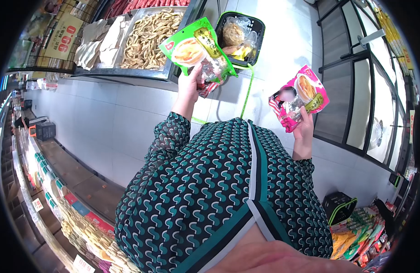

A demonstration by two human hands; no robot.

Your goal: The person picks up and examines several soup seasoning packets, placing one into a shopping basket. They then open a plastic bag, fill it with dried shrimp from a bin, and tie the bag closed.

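Observation:
My left hand (189,86) grips a green food packet (198,52) by its lower left edge, with the thumb across the front. A bowl of food is printed on it, and a clear window shows dark and pale contents. In my right hand (304,129) is a pink food packet (302,98) of similar design, held at its lower right edge and tilted. The two packets are well apart, both raised in front of my body. Beyond the green packet, a black shopping basket (261,34) with a green rim stands on the floor, holding bagged goods (236,34).
A display counter at upper left holds a metal tray of dried, finger-shaped food (150,38) beside pale flat pieces (94,38). A price sign (62,35) hangs there. Black-framed glass cabinets (348,91) line the right. Stocked shelves (89,218) run along the lower left.

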